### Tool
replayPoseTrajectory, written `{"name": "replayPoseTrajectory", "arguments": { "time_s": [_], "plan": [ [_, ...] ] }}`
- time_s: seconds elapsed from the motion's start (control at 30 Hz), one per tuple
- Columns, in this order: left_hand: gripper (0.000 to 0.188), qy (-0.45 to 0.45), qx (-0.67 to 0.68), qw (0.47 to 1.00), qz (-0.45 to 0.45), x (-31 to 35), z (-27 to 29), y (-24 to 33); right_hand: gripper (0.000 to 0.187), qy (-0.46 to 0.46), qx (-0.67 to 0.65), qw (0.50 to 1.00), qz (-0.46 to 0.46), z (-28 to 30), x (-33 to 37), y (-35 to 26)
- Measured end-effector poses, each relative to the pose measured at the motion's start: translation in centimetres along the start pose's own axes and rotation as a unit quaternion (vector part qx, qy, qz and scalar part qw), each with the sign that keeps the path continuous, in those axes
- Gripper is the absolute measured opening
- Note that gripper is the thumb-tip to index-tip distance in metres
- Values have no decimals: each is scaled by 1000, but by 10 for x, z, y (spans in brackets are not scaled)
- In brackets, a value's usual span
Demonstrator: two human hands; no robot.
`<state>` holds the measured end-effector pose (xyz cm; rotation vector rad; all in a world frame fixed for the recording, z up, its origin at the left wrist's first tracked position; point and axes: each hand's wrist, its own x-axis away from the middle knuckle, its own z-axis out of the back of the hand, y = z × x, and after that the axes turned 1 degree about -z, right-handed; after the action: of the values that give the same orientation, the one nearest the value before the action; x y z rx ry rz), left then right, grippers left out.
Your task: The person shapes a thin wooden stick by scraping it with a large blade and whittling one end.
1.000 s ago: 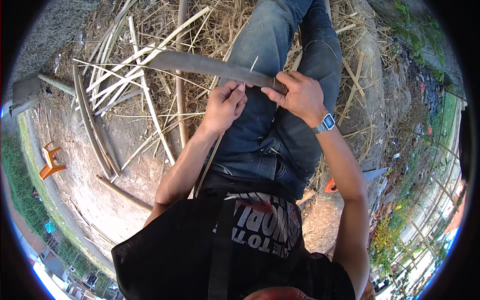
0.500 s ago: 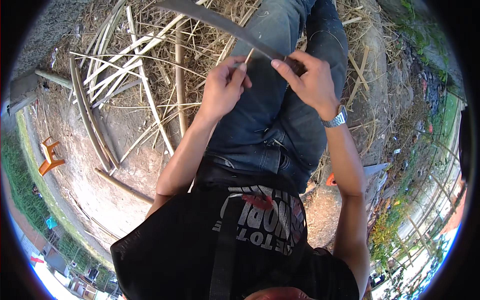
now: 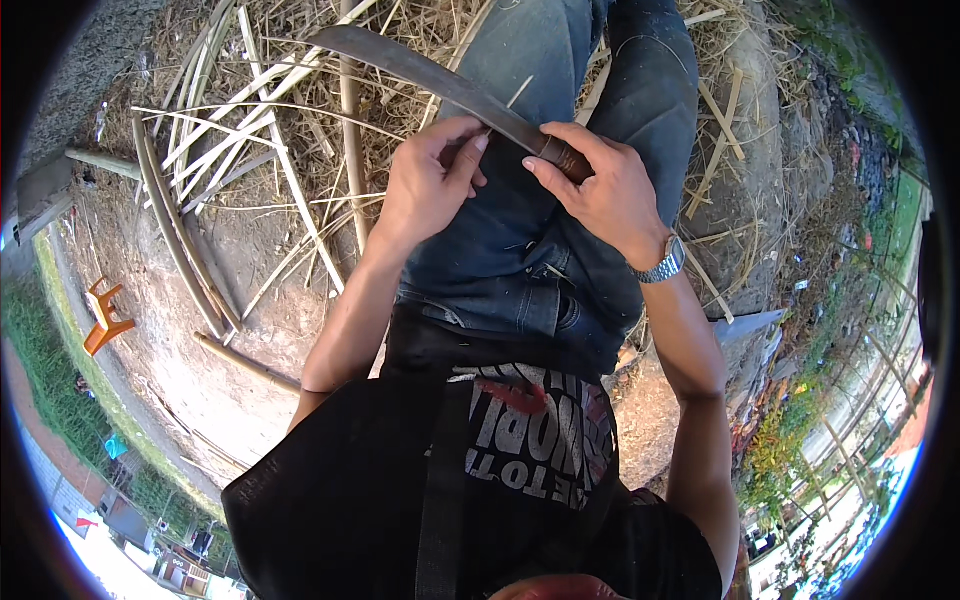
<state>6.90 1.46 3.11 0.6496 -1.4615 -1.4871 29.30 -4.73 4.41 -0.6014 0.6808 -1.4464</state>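
Observation:
My right hand point(image 3: 608, 190) grips the dark wooden handle of a machete point(image 3: 430, 78), its long curved blade pointing up and to the left. In my left hand point(image 3: 438, 180), thumb and fingers pinch a thin pale strip of split wood or bamboo point(image 3: 519, 92). The strip runs beneath the blade close to the handle, and its tip pokes out on the far side. Whether the edge bites into it I cannot tell. Both hands are above my jeans point(image 3: 510, 230), with my legs stretched out ahead.
Long pale strips point(image 3: 285, 165) and shavings cover the ground at the far left. Brown poles point(image 3: 180, 230) lie beside them. An orange plastic stool point(image 3: 104, 318) stands far left. At right, partly behind my forearm, is a saw blade point(image 3: 750, 328).
The machete and both hands have come a little toward me. The blade now crosses the strip nearer my left fingers, and more of the strip shows beyond the blade.

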Motion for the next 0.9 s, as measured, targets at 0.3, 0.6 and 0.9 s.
{"name": "replayPoseTrajectory", "arguments": {
  "time_s": [0.3,0.6,0.9],
  "plan": [
    [34,92,-390,891,-215,8,35,-10,42,26,34,999,-26,-7,4,14],
    [43,-33,-164,981,101,64,67,-23,44,14,29,999,19,-11,1,7],
    [38,16,-94,987,128,107,61,-51,39,75,129,989,2,-14,-11,37]
  ]
}}
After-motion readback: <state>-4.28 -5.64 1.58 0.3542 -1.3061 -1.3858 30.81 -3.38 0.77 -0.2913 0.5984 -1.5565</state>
